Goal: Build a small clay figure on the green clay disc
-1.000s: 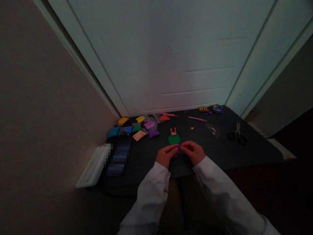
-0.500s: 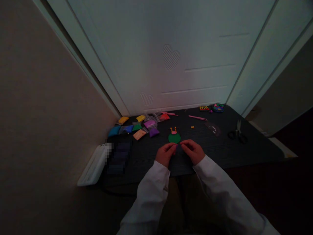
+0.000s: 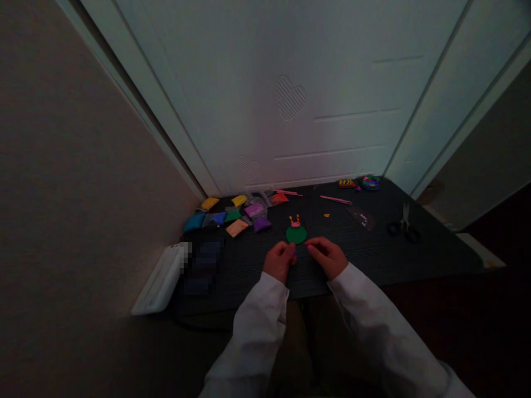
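Clay (image 3: 295,254) pinched in just my left hand (image 3: 277,262) now; right hand (image 3: 331,258) came off toward 3 o'clock, can't tell if it's pinching anything, so shaping looks one-handed.

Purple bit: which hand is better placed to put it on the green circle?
Probably the left hand: it holds the purple bit, close to the green circle. The right hand doesn't touch that bit.
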Motion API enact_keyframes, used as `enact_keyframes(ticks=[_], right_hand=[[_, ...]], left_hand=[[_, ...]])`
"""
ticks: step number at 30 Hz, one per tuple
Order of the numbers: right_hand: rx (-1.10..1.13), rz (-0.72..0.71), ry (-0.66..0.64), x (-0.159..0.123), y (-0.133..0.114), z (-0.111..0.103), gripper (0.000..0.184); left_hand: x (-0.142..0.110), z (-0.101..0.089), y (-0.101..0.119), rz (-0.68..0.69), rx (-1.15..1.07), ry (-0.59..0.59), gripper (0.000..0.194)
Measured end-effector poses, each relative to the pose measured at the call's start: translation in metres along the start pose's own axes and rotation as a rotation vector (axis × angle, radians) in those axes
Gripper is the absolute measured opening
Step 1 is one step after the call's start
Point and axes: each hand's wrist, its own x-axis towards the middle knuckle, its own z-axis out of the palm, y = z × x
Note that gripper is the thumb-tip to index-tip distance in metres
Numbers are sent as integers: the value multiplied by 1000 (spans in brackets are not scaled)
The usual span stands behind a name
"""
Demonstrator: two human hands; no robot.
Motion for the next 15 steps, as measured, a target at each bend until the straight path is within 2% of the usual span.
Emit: enact_keyframes(ticks=[6, 10, 15], right_hand=[[-23, -32, -11, -1, 2, 1, 19], [-102, -133, -59, -2, -1, 2, 22], [-205, -220, -100, -2, -6, 2, 24]], left_hand=[[1, -1, 0, 34, 41, -45, 33], [2, -2, -2, 45, 127, -57, 35], [2, -4, -4, 53, 187, -130, 34]])
